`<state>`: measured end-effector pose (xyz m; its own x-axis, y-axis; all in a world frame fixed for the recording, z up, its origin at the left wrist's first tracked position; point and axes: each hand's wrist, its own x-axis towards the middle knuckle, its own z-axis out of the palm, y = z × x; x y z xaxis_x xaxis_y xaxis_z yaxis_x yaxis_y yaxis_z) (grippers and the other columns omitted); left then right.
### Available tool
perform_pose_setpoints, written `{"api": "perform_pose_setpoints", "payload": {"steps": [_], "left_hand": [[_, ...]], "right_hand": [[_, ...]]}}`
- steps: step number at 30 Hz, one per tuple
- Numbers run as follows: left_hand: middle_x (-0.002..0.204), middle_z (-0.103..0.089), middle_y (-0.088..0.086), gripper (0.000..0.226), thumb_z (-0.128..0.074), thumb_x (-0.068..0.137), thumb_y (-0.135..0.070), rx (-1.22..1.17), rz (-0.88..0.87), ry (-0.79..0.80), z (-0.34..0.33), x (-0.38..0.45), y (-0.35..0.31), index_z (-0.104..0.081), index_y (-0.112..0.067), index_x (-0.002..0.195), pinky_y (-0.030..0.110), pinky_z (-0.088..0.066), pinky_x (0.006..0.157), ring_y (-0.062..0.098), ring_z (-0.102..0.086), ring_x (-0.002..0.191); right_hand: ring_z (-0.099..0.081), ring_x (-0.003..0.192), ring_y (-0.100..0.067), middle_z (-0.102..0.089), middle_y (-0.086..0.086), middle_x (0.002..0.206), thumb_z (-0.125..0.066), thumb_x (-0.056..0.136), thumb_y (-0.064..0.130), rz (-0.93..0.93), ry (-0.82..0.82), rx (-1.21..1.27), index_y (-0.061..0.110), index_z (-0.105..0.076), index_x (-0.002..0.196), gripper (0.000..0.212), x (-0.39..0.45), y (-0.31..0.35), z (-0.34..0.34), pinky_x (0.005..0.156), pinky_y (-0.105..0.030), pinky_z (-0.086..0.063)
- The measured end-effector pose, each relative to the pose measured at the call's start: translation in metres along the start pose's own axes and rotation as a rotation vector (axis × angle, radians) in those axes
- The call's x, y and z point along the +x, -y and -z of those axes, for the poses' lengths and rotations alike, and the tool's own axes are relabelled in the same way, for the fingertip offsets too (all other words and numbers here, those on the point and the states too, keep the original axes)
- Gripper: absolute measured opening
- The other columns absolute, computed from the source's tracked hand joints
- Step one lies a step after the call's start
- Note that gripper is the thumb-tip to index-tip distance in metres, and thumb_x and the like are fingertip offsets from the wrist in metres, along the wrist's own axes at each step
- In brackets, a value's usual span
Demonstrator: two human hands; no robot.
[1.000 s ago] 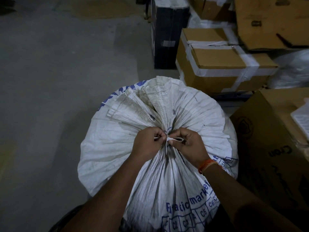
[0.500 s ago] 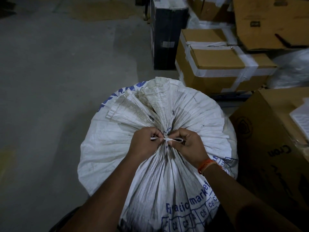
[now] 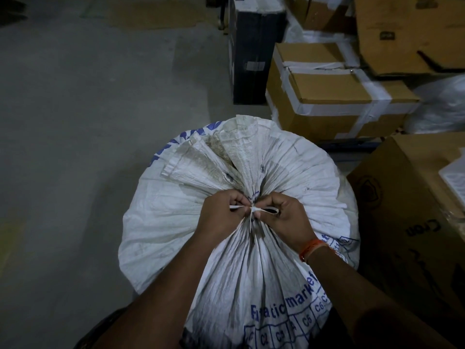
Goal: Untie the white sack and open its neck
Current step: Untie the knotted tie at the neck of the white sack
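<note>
Left hand curled, fingers pinching one end of the white string at the gathered neck. Right hand curled too, just beside the left, fingers nipping the string's looped end on its own side of the knot. Knot sat between the two hands, not yet undone, with a short tail hanging down from it. Orange wristband worn on the right wrist.

White sack stood full and round on the grey concrete floor, filling the middle and lower part of the view. Neck bunched tight under the string, pleats fanning out from it on all sides. Loose flap of the mouth spread away beyond the hands, dirty and creased, with two metal eyelets near the tie. Blue printing visible on the near side and along the far left edge.

Farther right: black box upright on the floor, taped cardboard box beside it, more cardboard stacked behind. Large brown carton close against the sack's right side. Whether touching, could not tell.
</note>
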<state>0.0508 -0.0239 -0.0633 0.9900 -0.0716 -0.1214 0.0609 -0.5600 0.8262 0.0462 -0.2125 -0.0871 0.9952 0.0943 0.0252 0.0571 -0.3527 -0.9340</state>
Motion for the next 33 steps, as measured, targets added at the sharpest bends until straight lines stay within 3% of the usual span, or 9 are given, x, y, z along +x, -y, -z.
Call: {"api": "perform_pose_setpoints", "payload": {"steps": [6, 9, 17, 24, 29, 33], "left_hand": [[0.062, -0.068, -0.015, 0.007, -0.082, 0.082, -0.015, -0.037, 0.041, -0.013, 0.011, -0.001, 0.0, -0.079, -0.021, 0.082, 0.005, -0.039, 0.055, -0.01, -0.06, 0.056], [0.063, -0.068, -0.018, 0.011, -0.081, 0.082, -0.015, -0.003, 0.037, -0.003, 0.01, 0.0, 0.0, -0.077, -0.025, 0.078, 0.008, -0.038, 0.06, -0.007, -0.061, 0.06], [0.077, -0.076, -0.016, 0.018, -0.079, 0.085, -0.014, -0.019, 0.022, -0.009, -0.006, 0.0, -0.001, -0.076, -0.031, 0.078, 0.025, -0.057, 0.077, 0.003, -0.072, 0.08], [0.074, -0.076, -0.013, 0.012, -0.083, 0.082, -0.016, -0.061, 0.058, -0.012, 0.003, -0.001, -0.001, -0.078, -0.026, 0.081, 0.009, -0.048, 0.064, -0.003, -0.07, 0.069], [0.068, -0.074, -0.011, 0.007, -0.082, 0.082, -0.016, -0.053, 0.083, -0.036, 0.011, -0.002, 0.002, -0.079, -0.022, 0.081, 0.009, -0.044, 0.059, -0.005, -0.063, 0.06], [0.07, -0.074, -0.01, 0.008, -0.082, 0.082, -0.018, -0.04, 0.08, -0.015, 0.006, 0.0, 0.003, -0.079, -0.024, 0.079, 0.023, -0.051, 0.067, 0.005, -0.067, 0.067]], "right_hand": [[-0.073, 0.084, -0.014, -0.077, 0.002, 0.086, -0.084, 0.08, 0.008, -0.012, 0.003, -0.011, 0.015, -0.077, 0.086, 0.012, 0.0, -0.001, 0.0, 0.08, -0.041, -0.061], [-0.073, 0.085, -0.014, -0.077, 0.002, 0.088, -0.084, 0.08, 0.008, -0.01, 0.009, -0.01, 0.015, -0.077, 0.087, 0.012, 0.0, -0.001, 0.0, 0.081, -0.042, -0.061], [-0.073, 0.087, -0.013, -0.076, 0.002, 0.088, -0.084, 0.079, 0.009, -0.012, 0.007, -0.014, 0.014, -0.077, 0.086, 0.011, 0.0, 0.002, 0.001, 0.083, -0.038, -0.06], [-0.073, 0.086, -0.014, -0.076, 0.001, 0.088, -0.085, 0.08, 0.008, -0.008, 0.005, -0.013, 0.013, -0.077, 0.085, 0.011, -0.001, 0.003, 0.001, 0.081, -0.035, -0.06], [-0.073, 0.084, -0.015, -0.076, 0.0, 0.086, -0.085, 0.079, 0.006, -0.013, 0.001, -0.005, 0.013, -0.077, 0.084, 0.012, 0.0, 0.003, 0.0, 0.079, -0.036, -0.06], [-0.072, 0.083, -0.013, -0.076, 0.0, 0.086, -0.085, 0.079, 0.007, -0.003, -0.003, -0.017, 0.013, -0.077, 0.084, 0.011, 0.0, 0.003, 0.001, 0.078, -0.031, -0.059]]}}
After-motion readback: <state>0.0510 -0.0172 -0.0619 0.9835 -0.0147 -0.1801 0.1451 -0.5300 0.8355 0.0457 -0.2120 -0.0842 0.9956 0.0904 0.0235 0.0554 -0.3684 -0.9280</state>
